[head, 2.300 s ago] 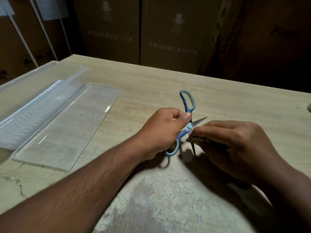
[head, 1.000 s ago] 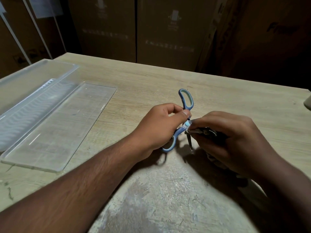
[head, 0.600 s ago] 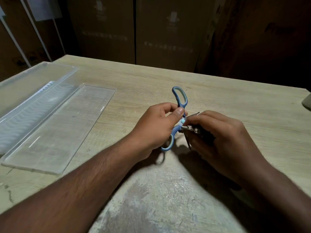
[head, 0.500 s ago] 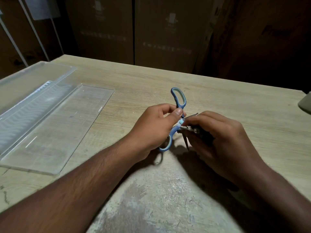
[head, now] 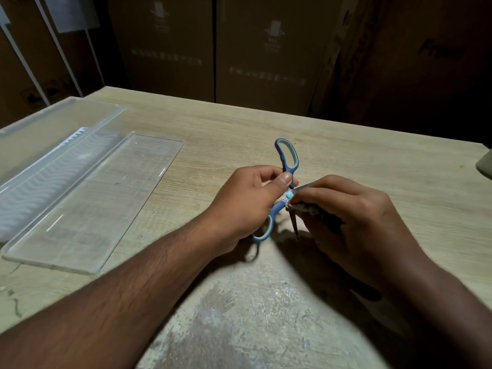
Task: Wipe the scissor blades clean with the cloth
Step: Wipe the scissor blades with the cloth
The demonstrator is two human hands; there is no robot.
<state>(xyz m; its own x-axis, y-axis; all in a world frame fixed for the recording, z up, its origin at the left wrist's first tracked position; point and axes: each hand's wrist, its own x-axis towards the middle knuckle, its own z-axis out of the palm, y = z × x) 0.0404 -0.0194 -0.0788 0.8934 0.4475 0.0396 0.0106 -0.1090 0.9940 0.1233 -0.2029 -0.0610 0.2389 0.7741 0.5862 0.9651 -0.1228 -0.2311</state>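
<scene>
Blue-handled scissors (head: 287, 158) are held spread open above the wooden table (head: 346, 161). My left hand (head: 247, 201) grips the handles near the pivot, thumb pressed on the upper handle. My right hand (head: 354, 217) pinches a dark cloth (head: 306, 208) around one blade close to the pivot. That blade is mostly hidden under my fingers. The other blade (head: 295, 225) points down toward the table and its tip is bare.
A clear plastic lid (head: 87, 206) lies flat on the table at the left, with an open clear box (head: 40, 161) beside it. Cardboard boxes (head: 261, 49) stand behind the table. A pale object (head: 486, 163) shows at the right edge.
My right hand with the cloth has slid along the blade to the pivot, covering the blade tip that showed earlier. The scissors stay in my left hand's grip.
</scene>
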